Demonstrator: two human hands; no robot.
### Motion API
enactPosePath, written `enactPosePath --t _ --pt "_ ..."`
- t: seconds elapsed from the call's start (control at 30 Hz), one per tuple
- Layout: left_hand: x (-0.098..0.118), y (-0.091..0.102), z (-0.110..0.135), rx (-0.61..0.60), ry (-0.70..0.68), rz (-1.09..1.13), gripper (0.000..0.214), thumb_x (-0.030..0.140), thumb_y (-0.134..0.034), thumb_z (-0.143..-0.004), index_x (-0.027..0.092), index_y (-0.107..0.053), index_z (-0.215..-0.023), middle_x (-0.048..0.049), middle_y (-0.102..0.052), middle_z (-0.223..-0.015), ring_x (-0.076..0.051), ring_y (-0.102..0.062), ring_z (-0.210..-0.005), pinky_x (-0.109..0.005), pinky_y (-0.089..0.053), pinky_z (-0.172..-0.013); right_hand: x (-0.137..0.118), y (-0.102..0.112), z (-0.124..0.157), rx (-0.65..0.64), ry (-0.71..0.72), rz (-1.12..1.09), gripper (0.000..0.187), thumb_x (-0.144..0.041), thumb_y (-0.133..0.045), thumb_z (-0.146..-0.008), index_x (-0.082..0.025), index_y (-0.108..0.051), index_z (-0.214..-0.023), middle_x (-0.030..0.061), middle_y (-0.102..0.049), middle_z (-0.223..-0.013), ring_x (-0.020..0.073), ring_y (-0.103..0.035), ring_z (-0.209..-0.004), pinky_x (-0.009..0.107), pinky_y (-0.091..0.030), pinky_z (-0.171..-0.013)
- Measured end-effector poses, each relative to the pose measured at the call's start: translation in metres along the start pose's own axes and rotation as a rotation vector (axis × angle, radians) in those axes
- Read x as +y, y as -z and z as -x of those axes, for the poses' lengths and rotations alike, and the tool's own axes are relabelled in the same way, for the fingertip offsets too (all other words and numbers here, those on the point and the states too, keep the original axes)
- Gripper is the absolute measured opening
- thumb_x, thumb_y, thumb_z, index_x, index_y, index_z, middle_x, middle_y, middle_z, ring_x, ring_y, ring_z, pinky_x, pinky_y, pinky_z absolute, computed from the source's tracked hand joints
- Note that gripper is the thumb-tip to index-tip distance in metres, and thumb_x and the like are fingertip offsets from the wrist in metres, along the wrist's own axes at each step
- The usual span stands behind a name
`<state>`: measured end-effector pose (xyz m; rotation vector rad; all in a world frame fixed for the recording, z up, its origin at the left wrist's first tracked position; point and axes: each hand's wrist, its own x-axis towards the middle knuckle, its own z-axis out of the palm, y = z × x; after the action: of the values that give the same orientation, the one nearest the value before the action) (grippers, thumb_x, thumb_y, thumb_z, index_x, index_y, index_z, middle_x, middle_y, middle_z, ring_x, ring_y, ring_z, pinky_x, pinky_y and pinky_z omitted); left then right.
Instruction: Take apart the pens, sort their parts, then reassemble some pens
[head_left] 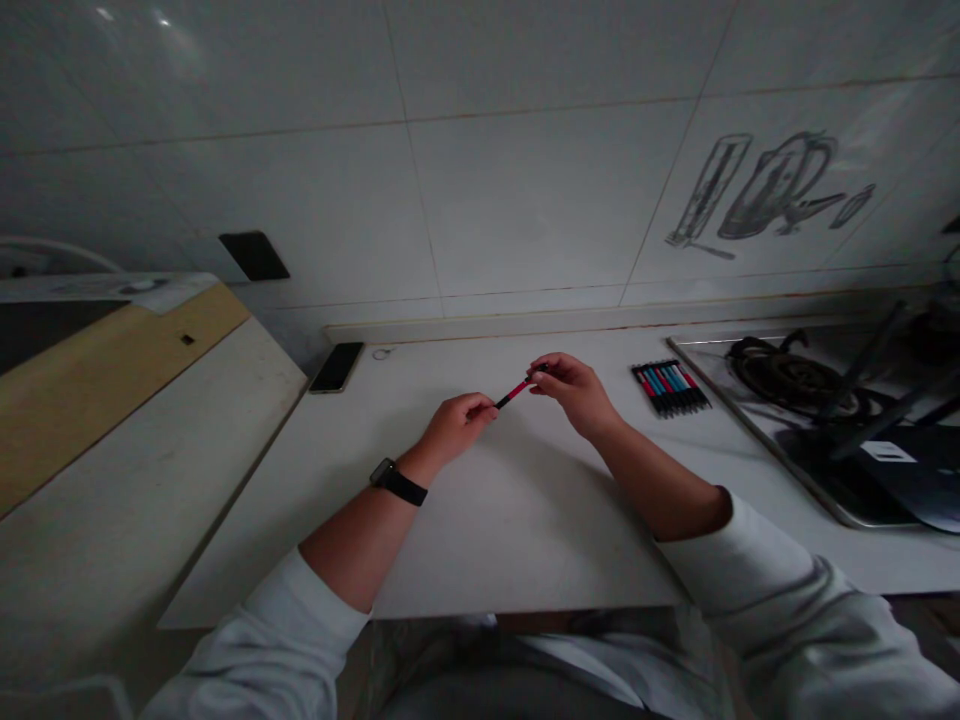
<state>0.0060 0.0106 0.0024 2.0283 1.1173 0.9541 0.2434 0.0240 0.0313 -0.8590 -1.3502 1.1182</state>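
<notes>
A slim red and black pen (514, 392) is held between my two hands above the white counter (517, 520). At its lower left end, my left hand (456, 425) pinches the black part between thumb and fingers; a dark watch sits on that wrist. My right hand (574, 392) closes on the upper right end, its fingertips covering part of the pen. To the right of that hand, several similar pens (669, 388) with red, blue and black barrels lie side by side in a row.
A phone (337, 367) lies at the counter's back left, beside a small ring-shaped item (382, 354). On the right are a gas stove (787, 375) and a black device with antennas (911, 460). A large pale cabinet-like box (150, 420) borders the left; a tiled wall (525, 200) stands behind.
</notes>
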Motion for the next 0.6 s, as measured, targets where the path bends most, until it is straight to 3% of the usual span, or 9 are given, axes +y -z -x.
enactPosePath --t 0.1,0.23,0.37,0.6 --pt "0.006 -0.001 0.003 -0.112 -0.026 0.038 0.028 0.044 -0.06 -0.096 0.02 -0.073 -0.102 -0.0056 -0.075 -0.099 -0.019 -0.068 -0.092 -0.031 -0.052 -0.085 -0.003 -0.003 0.001 0.057 0.053 -0.031 0.048 -0.048 -0.082 -0.076 -0.027 -0.058 -0.11 -0.0015 -0.066 -0.086 0.0171 -0.07 -0.084 0.038 -0.062 -0.08" --pt "0.005 0.001 0.004 -0.131 0.0 0.08 0.046 0.054 -0.046 -0.102 0.019 -0.069 -0.121 -0.0091 -0.075 -0.105 -0.02 -0.069 -0.097 -0.033 -0.052 -0.088 -0.004 0.006 -0.003 0.154 0.129 -0.023 0.052 -0.051 -0.08 -0.077 -0.029 -0.048 -0.112 -0.0051 -0.062 -0.086 0.0144 -0.069 -0.076 0.034 -0.062 -0.073" --pt "-0.002 0.003 0.004 -0.122 0.015 0.075 0.054 0.06 -0.039 -0.103 0.018 -0.068 -0.122 -0.0097 -0.075 -0.104 -0.021 -0.069 -0.097 -0.033 -0.052 -0.087 -0.006 0.018 -0.009 0.188 0.149 0.036 0.042 -0.049 -0.079 -0.079 -0.026 -0.051 -0.101 -0.003 -0.063 -0.088 0.0132 -0.067 -0.072 0.032 -0.061 -0.067" --pt "-0.005 0.001 0.004 -0.129 0.003 0.057 0.054 0.059 -0.037 -0.104 0.019 -0.069 -0.121 -0.0099 -0.075 -0.105 -0.021 -0.069 -0.099 -0.035 -0.053 -0.09 -0.016 0.037 -0.019 0.332 0.206 -0.013 0.038 -0.04 -0.079 -0.078 -0.027 -0.052 -0.102 -0.004 -0.064 -0.089 0.0131 -0.069 -0.073 0.03 -0.061 -0.067"
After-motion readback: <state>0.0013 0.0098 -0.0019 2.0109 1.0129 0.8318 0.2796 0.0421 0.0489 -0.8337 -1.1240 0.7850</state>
